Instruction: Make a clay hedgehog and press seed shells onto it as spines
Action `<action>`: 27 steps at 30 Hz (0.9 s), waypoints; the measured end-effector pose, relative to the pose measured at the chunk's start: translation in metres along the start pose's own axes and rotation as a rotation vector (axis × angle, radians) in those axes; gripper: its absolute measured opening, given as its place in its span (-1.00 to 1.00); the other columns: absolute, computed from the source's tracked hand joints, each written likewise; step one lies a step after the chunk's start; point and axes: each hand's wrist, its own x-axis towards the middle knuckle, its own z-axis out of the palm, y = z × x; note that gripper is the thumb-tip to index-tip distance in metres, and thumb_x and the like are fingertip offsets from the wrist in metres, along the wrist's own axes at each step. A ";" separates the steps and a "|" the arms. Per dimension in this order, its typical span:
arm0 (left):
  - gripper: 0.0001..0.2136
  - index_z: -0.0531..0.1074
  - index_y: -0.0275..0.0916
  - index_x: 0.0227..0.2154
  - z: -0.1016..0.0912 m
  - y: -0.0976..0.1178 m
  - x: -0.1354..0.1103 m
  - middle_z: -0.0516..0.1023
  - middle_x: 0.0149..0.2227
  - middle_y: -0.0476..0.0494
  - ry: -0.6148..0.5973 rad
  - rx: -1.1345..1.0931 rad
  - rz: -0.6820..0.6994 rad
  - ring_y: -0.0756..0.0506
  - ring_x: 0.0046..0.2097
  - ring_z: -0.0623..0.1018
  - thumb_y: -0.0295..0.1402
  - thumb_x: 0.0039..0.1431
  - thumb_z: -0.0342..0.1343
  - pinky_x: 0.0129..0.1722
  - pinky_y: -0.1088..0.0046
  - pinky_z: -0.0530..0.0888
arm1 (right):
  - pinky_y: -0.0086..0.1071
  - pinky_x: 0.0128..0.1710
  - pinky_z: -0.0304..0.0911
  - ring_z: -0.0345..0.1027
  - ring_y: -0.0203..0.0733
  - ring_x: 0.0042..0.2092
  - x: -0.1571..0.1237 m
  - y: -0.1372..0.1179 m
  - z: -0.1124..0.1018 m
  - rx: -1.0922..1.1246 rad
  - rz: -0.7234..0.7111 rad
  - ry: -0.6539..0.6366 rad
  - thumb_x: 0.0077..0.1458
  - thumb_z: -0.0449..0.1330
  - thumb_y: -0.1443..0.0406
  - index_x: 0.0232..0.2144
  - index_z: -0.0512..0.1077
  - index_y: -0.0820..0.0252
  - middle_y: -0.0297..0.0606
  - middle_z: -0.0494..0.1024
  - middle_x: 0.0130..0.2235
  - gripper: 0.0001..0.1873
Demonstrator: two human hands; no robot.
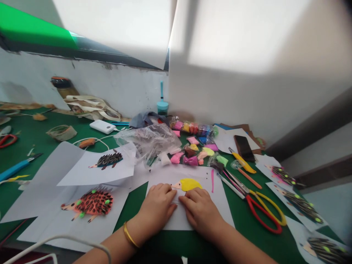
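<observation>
A yellow clay hedgehog (190,184) with a peach face lies on a white sheet of paper (217,205) in front of me. My left hand (157,206) rests on the sheet below and left of the snout, fingers curled and pressed together. Close beside it, my right hand (204,209) is also closed, its fingertips at the lower edge of the yellow body. Whatever may be between the fingers of either hand is hidden. A thin pink clay strip (212,180) and small dark dots lie on the sheet's right side.
Bagged coloured clay (190,160) and a crumpled plastic bag (151,141) lie behind the sheet. Scissors (264,214), a yellow cutter (243,162) and a phone (244,147) are on the right. Finished hedgehog pictures (90,203) lie on both sides. A white cable (68,238) crosses the lower left.
</observation>
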 end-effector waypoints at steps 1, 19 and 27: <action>-0.71 0.44 -0.14 -0.07 0.001 -0.002 0.001 0.49 -0.11 -0.12 0.012 -0.018 -0.001 -0.19 -0.05 0.44 -0.42 0.12 0.17 -0.03 0.17 0.37 | -0.20 -0.13 0.09 0.23 -0.08 -0.15 0.001 0.000 0.000 -0.007 -0.002 -0.002 0.16 0.13 0.36 -0.04 0.44 0.12 -0.20 0.49 -0.20 -0.70; -0.64 0.36 -0.20 0.04 0.011 -0.014 0.005 0.55 -0.23 -0.14 0.148 -0.139 -0.055 -0.15 -0.18 0.51 -0.53 0.18 -0.02 -0.12 0.23 0.40 | -0.18 -0.14 0.01 0.15 -0.06 -0.17 0.011 -0.007 0.004 -0.110 -0.025 -0.034 0.15 0.13 0.30 0.02 0.40 0.12 -0.19 0.44 -0.23 -0.64; -0.66 0.35 -0.21 0.05 0.011 -0.014 0.006 0.54 -0.26 -0.15 0.165 -0.142 -0.050 -0.14 -0.20 0.51 -0.50 0.23 -0.05 -0.15 0.25 0.40 | -0.19 -0.14 0.02 0.15 -0.07 -0.17 0.013 -0.008 0.003 -0.097 -0.016 -0.015 0.17 0.12 0.30 -0.03 0.43 0.11 -0.20 0.44 -0.24 -0.69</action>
